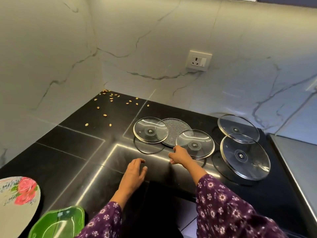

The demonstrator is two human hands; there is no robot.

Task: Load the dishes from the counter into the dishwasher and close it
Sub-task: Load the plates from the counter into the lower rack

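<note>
Right hand [180,154] pinches the near-left rim of the middle glass lid [195,144] on the black counter [68,160].
Lid is round with no long axis, roughly level, centre screw facing up, its far edge overlapping a textured round plate [176,127] just beyond the hand. The gripping fingertips are hidden under the knuckles. Left hand [135,172] hovers beside the right, fingers loosely curled, holding nothing. Floral plate [17,203] and green glass bowl [56,224], left of it, are cut off by the frame.

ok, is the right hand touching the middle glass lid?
Touching. Head view: right hand fingers curl onto the near-left rim of the middle glass lid, no counter showing between.
</note>
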